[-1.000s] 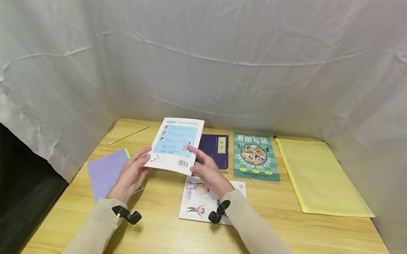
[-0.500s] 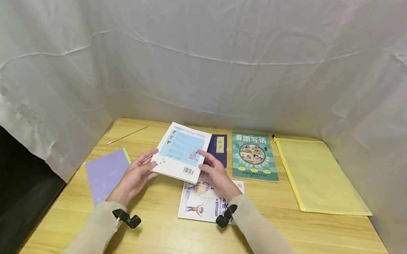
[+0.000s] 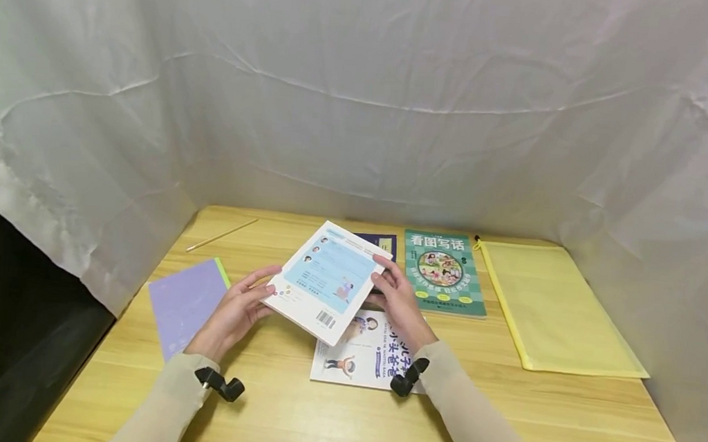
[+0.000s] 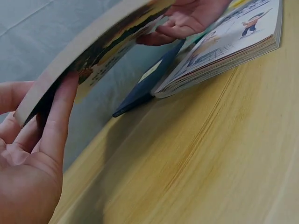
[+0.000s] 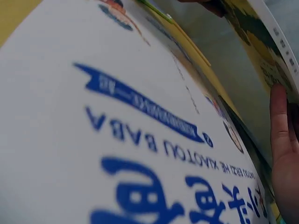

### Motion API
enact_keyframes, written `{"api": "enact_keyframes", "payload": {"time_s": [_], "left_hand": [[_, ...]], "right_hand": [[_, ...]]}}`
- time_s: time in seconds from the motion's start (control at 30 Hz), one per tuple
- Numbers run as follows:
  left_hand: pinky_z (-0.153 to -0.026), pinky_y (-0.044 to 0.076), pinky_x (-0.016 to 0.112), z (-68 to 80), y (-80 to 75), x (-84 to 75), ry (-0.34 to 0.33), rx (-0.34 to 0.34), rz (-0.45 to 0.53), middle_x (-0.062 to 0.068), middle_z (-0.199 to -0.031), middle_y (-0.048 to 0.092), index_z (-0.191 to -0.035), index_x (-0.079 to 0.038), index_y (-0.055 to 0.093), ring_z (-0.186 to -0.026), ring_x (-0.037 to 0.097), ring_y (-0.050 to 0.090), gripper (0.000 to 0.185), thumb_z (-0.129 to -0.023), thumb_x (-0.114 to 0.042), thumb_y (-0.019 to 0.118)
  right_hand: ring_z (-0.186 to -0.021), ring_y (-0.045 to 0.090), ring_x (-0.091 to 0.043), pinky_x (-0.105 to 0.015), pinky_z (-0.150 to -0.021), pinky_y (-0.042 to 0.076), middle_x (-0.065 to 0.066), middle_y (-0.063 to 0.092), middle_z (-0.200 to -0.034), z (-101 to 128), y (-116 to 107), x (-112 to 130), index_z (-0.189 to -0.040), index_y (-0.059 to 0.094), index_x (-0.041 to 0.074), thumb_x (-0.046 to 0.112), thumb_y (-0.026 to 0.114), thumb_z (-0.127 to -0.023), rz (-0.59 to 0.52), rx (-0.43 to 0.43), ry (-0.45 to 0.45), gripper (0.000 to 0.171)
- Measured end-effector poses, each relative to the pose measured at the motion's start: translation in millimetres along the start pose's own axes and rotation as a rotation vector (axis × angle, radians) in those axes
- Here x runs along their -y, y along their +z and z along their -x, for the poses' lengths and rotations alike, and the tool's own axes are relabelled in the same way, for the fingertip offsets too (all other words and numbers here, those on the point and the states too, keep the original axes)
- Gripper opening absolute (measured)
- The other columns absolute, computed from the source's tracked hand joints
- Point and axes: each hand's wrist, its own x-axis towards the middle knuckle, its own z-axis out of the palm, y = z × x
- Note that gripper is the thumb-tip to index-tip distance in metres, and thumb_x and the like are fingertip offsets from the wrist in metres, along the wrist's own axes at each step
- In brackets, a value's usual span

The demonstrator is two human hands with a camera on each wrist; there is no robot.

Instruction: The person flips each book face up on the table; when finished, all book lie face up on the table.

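From the head view, both hands hold one white book back cover up, lifted off the wooden surface and turned askew, near the middle of it. The left hand has its grip on the book's left edge, thumb on top; the right hand has its grip on the right edge, fingers curled round it.

The left wrist view shows what the head view cannot: the book's underside, with the left fingers pressed beneath the cover and a clear gap of air between the book and the surface. It also shows the thickness of the white picture book lying flat below. The right wrist view is filled by that picture book's cover, blue lettering close up, with one fingertip at the right edge.

Counted: four books in all, namely the held one, the picture book, a dark blue book half hidden behind, and a green book. One purple folder, one yellow pouch, one pencil.
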Motion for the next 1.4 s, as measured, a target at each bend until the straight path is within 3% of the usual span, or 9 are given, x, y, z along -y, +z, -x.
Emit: {"api": "enact_keyframes", "payload": {"time_s": [0.07,0.17,0.43,0.63,0.73,1.0,1.13,1.27,1.4], "left_hand": [[-0.087,0.069,0.027,-0.3,-0.5,0.0,0.002,0.005,0.008,0.001,-0.121,0.080,-0.154,-0.009,0.055,-0.102,0.013,0.079,0.043,-0.111,-0.001,0.056],[-0.091,0.069,0.027,-0.1,-0.6,0.3,-0.001,-0.003,0.023,0.001,-0.121,0.080,-0.147,-0.011,0.061,-0.104,0.014,0.079,0.037,-0.111,-0.003,0.057],[-0.098,0.067,0.028,3.0,-3.2,4.4,-0.020,-0.007,0.078,0.003,-0.126,0.076,-0.128,-0.017,0.076,-0.108,0.017,0.077,0.032,-0.113,-0.003,0.052],[-0.104,0.065,0.029,7.6,-8.0,1.1,0.005,0.055,0.218,0.007,-0.131,0.074,-0.131,-0.017,0.074,-0.114,0.020,0.074,0.041,-0.114,-0.001,0.041],[-0.106,0.064,0.030,7.7,-9.7,0.4,0.010,0.073,0.245,0.007,-0.132,0.074,-0.133,-0.015,0.074,-0.117,0.020,0.075,0.040,-0.115,-0.002,0.041],[-0.100,0.066,0.032,4.6,-9.2,0.9,0.014,-0.004,0.097,0.004,-0.121,0.081,-0.139,-0.016,0.072,-0.106,0.018,0.081,0.032,-0.115,-0.007,0.052],[-0.096,0.067,0.031,2.9,-9.7,-1.0,0.019,-0.017,0.019,0.003,-0.115,0.082,-0.137,-0.015,0.074,-0.099,0.016,0.082,0.030,-0.114,-0.008,0.055],[-0.094,0.068,0.030,0.1,-7.9,-4.5,0.030,-0.045,-0.038,0.004,-0.113,0.082,-0.140,-0.009,0.071,-0.096,0.016,0.082,0.030,-0.114,-0.008,0.056],[-0.096,0.068,0.031,-5.4,0.4,-6.3,0.030,-0.072,-0.042,0.005,-0.114,0.081,-0.146,-0.002,0.065,-0.096,0.016,0.081,0.034,-0.113,-0.007,0.058]], "right_hand": [[-0.113,0.072,-0.018,-0.032,-0.093,0.069,-0.013,0.064,-0.138,0.8,-3.1,0.7,-0.160,0.051,0.012,0.006,0.056,-0.111,0.006,-0.012,-0.011,0.049],[-0.112,0.073,-0.020,-0.032,-0.093,0.069,-0.016,0.063,-0.141,2.6,-6.5,0.7,-0.159,0.053,0.011,0.002,0.057,-0.109,0.017,-0.020,-0.008,0.050],[-0.117,0.072,-0.025,-0.032,-0.094,0.069,-0.013,0.048,-0.161,8.5,-14.7,2.8,-0.165,0.046,0.026,-0.002,0.060,-0.106,0.065,-0.036,0.052,0.067],[-0.126,0.070,-0.024,-0.035,-0.104,0.066,-0.011,0.057,-0.155,12.2,-23.8,9.5,-0.151,0.062,0.015,0.014,0.056,-0.114,0.037,-0.077,0.060,0.038],[-0.130,0.069,-0.024,-0.036,-0.108,0.064,-0.008,0.057,-0.156,15.6,-26.3,13.6,-0.150,0.062,0.015,0.014,0.054,-0.114,0.052,-0.072,0.052,0.037],[-0.122,0.072,-0.021,-0.036,-0.106,0.065,-0.012,0.056,-0.152,21.2,-39.4,21.2,-0.158,0.053,0.010,0.009,0.058,-0.111,0.034,-0.030,0.020,0.047],[-0.118,0.074,-0.020,-0.036,-0.106,0.065,-0.014,0.057,-0.150,23.4,-50.4,26.3,-0.157,0.054,0.009,0.011,0.058,-0.112,0.104,0.017,0.014,0.045],[-0.124,0.073,-0.019,-0.034,-0.109,0.063,-0.017,0.051,-0.161,27.3,-60.8,30.6,-0.163,0.049,0.010,0.012,0.057,-0.113,0.158,0.121,-0.007,0.050],[-0.128,0.071,-0.015,-0.031,-0.111,0.061,-0.018,0.044,-0.170,29.0,-66.0,34.0,-0.170,0.035,0.008,0.005,0.056,-0.111,0.100,0.185,-0.055,0.062]]}}
